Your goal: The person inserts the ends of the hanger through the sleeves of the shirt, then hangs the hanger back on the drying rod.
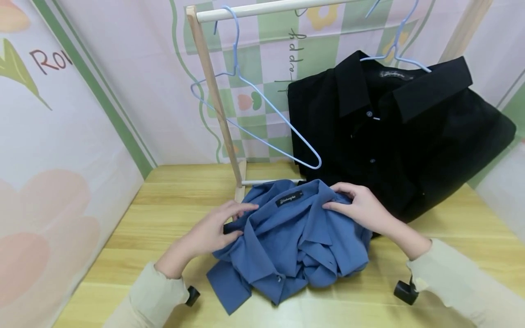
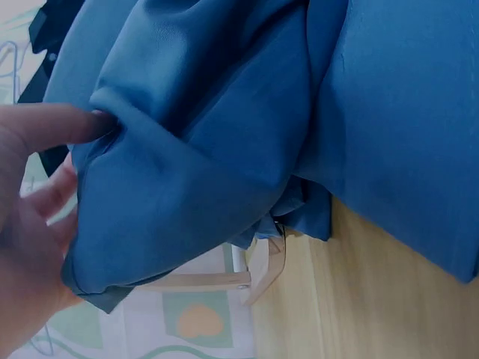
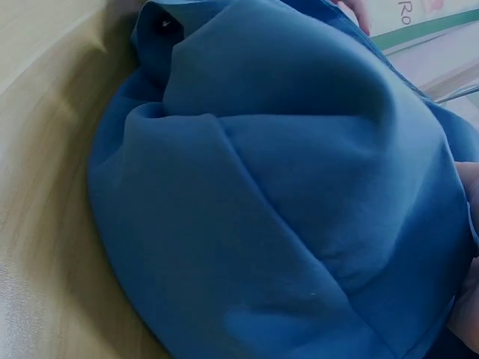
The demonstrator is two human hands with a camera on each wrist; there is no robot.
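A crumpled blue collared shirt [image 1: 279,237] lies bunched on the wooden table, its collar raised and dark neck label facing up. My left hand [image 1: 211,230] pinches the cloth at the shirt's left shoulder; in the left wrist view the thumb [image 2: 63,126] presses on the fabric with fingers behind it. On the other side, my right hand [image 1: 365,207] grips the right shoulder beside the collar. Only part of that hand shows at the edge of the right wrist view. Behind the shirt, a bare light-blue hanger [image 1: 235,50] hangs from the rack.
A wooden rack [image 1: 212,86] stands at the back, with a pale top bar [image 1: 262,8]. A black collared shirt [image 1: 328,123] hangs on a second blue hanger [image 1: 395,45] at the right, close behind my right hand. Patterned cloth [image 1: 102,91] covers the walls around the table [image 1: 164,196].
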